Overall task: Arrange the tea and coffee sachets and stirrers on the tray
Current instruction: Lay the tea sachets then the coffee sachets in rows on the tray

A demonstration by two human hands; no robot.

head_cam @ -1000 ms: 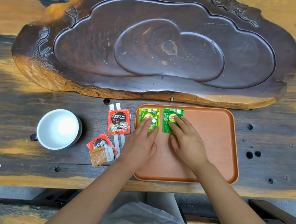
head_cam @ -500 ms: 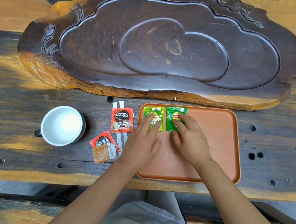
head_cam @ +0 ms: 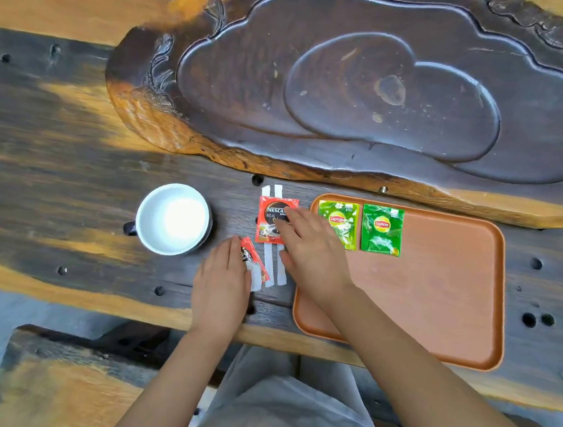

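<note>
Right fingers [head_cam: 290,219] flat, spread on Nescafé sachet [head_cam: 272,221], left fingers [head_cam: 231,253] together covering second sachet [head_cam: 252,257], stirrers [head_cam: 277,264] between.

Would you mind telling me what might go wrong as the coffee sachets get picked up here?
The right hand rests on the Nescafe sachet, which lies across the two white stirrers; lifting it may drag them askew. The left hand covers the second red sachet and a pale packet beside it, so one could slip free. A wide sweep could nudge the white cup.
</note>
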